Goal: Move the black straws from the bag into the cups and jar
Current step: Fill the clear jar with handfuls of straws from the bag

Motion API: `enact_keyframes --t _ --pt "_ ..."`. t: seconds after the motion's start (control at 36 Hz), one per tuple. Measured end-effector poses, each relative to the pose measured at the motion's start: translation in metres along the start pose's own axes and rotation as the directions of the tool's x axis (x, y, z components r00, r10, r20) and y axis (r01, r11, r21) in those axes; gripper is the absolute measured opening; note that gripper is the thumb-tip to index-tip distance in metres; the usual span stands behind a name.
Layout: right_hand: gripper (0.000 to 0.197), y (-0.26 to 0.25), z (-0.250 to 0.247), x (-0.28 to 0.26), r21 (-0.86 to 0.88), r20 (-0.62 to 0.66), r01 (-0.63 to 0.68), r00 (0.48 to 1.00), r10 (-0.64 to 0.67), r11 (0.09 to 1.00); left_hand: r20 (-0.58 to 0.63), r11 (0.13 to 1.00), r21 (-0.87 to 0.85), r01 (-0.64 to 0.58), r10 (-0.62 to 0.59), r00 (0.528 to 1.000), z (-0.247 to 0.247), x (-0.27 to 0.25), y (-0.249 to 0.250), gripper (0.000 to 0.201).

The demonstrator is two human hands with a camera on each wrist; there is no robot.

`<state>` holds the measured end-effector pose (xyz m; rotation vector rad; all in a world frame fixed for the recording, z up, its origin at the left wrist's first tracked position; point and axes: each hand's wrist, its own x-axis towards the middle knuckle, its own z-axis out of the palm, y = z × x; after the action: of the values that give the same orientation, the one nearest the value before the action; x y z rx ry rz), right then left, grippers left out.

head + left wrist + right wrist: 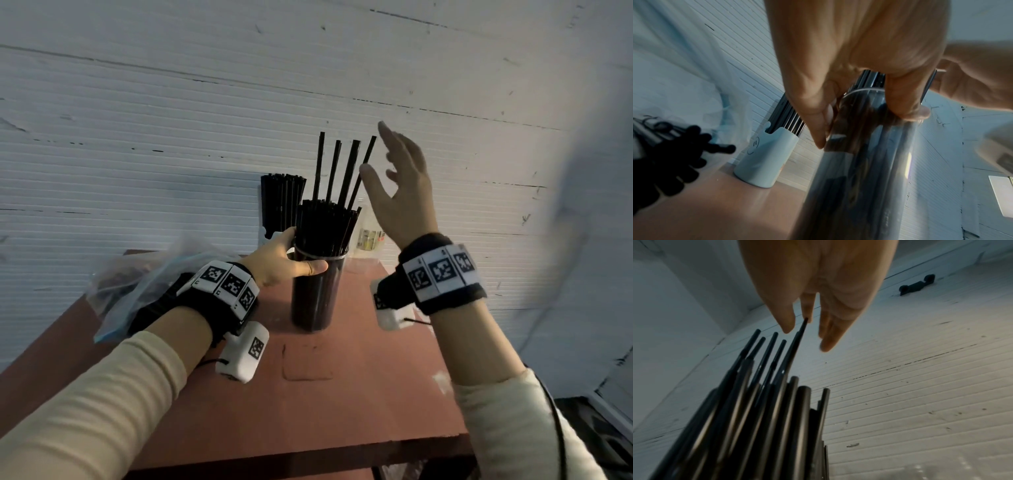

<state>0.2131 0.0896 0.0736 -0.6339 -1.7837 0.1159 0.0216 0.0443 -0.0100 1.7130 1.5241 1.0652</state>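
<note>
A tall clear jar packed with black straws stands on the red-brown table. Several straws stick up higher than the rest. My left hand grips the jar near its rim. My right hand hovers open just right of the raised straw tips, fingers spread, holding nothing. Behind the jar a white cup holds more black straws. The clear plastic bag lies at the left with straws inside.
A small clear packet with a yellow label sits behind the jar at the right. A white ribbed wall stands right behind the table. The table's front edge is near me.
</note>
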Motion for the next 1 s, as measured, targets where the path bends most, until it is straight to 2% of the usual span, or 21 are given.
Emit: enact_keyframes --t 0.08,0.17,0.25,0.33,0.42,0.61,0.72,0.78,0.89,1.0 --pt "0.053 -0.003 0.000 0.018 0.056 0.116 -0.077 0.991 0.070 0.995 0.011 1.000 0.006 0.005 -0.005 1.000 -0.001 0.000 0.000 0.089" --pt "0.036 -0.009 0.008 0.026 0.098 0.096 -0.084 0.993 0.075 0.992 0.022 1.000 -0.006 -0.007 0.007 1.000 -0.001 -0.002 -0.001 0.097" --pt "0.021 -0.013 0.014 0.024 0.171 0.105 -0.115 0.990 0.098 0.979 0.018 1.000 -0.023 -0.010 0.010 1.000 -0.001 -0.002 0.000 0.093" --pt "0.020 -0.015 0.019 0.017 0.180 0.131 -0.123 0.986 0.100 0.976 0.013 1.000 -0.017 -0.004 0.004 1.000 0.000 -0.002 0.001 0.090" --pt "0.020 -0.013 0.024 0.011 0.149 0.111 -0.120 0.988 0.104 0.982 0.001 1.000 -0.022 0.012 -0.012 1.000 -0.001 -0.001 -0.001 0.096" --pt "0.017 -0.006 0.029 -0.008 0.099 0.093 -0.133 0.988 0.124 0.986 -0.013 0.999 -0.039 0.019 -0.020 1.000 0.001 -0.002 -0.002 0.092" --pt "0.013 -0.005 0.027 -0.018 0.058 0.102 -0.098 0.991 0.092 0.993 -0.014 0.999 -0.034 0.025 -0.026 1.000 0.002 -0.002 -0.002 0.095" --pt "0.010 -0.004 0.028 -0.025 0.051 0.108 -0.090 0.991 0.084 0.995 -0.011 0.999 -0.033 0.028 -0.029 1.000 0.002 -0.002 0.000 0.092" --pt "0.020 -0.001 0.031 -0.039 0.012 0.118 -0.078 0.990 0.076 0.997 -0.023 0.998 -0.056 0.007 -0.008 1.000 0.002 -0.003 0.001 0.083" --pt "0.026 0.001 0.033 -0.053 -0.001 0.119 -0.050 0.992 0.050 0.999 -0.043 0.993 -0.101 -0.058 0.054 0.998 0.004 -0.006 0.002 0.065"
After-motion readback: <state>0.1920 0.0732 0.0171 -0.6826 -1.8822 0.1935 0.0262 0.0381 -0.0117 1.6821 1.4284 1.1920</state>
